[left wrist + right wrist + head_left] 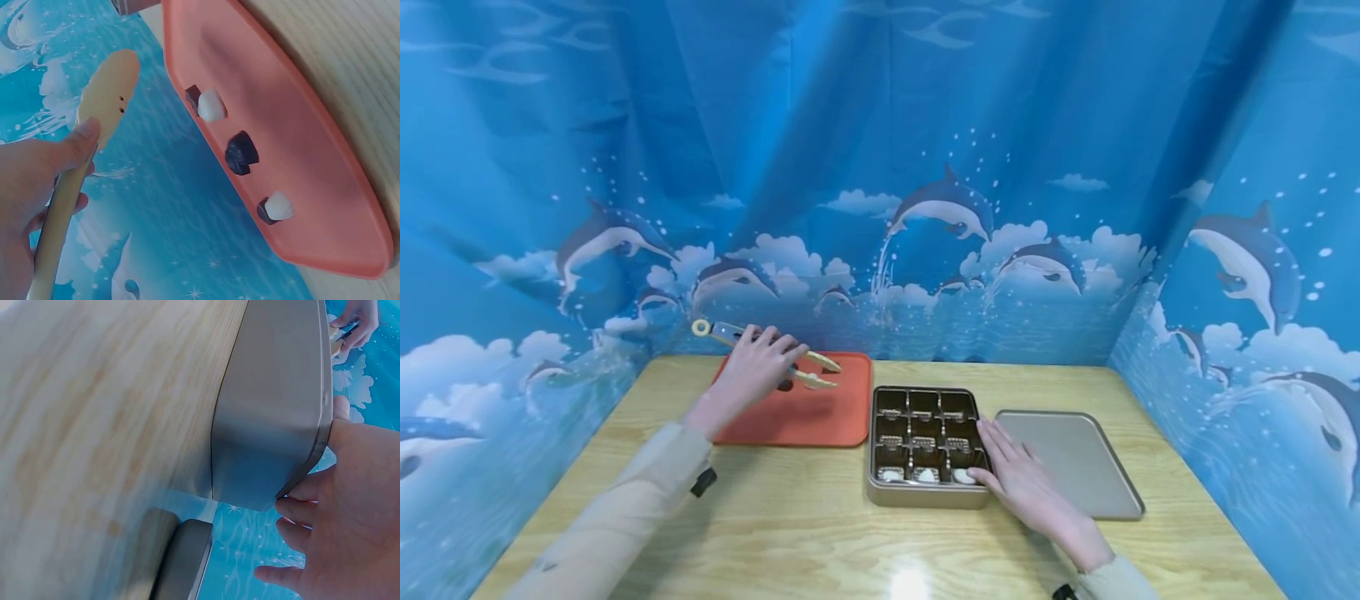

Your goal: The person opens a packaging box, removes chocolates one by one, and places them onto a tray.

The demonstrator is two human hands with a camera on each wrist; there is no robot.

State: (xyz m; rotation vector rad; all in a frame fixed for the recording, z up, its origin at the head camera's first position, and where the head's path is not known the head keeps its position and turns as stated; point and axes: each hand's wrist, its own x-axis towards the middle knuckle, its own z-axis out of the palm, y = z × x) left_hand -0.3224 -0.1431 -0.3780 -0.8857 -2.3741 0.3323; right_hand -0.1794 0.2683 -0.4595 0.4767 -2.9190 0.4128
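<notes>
Over the orange tray [831,425], my left hand [758,362] grips a pair of tongs [111,94] with pale yellow ends, held above the tray surface. Dark chocolate-like pieces [241,153] and two white pieces [212,105] lie along one side of the tray. To the right stands a metal tin box [928,497] with a dark divided insert [923,429]. Its front row of compartments holds three white pieces [927,475]. My right hand [1018,475] rests at the tin's right side, fingers mostly straight, thumb over the rim near the front right compartment.
A flat metal lid [1078,458] lies right of the tin, partly behind my right hand. The wooden table [805,533] is bounded at the back and sides by a blue dolphin-print curtain [820,208].
</notes>
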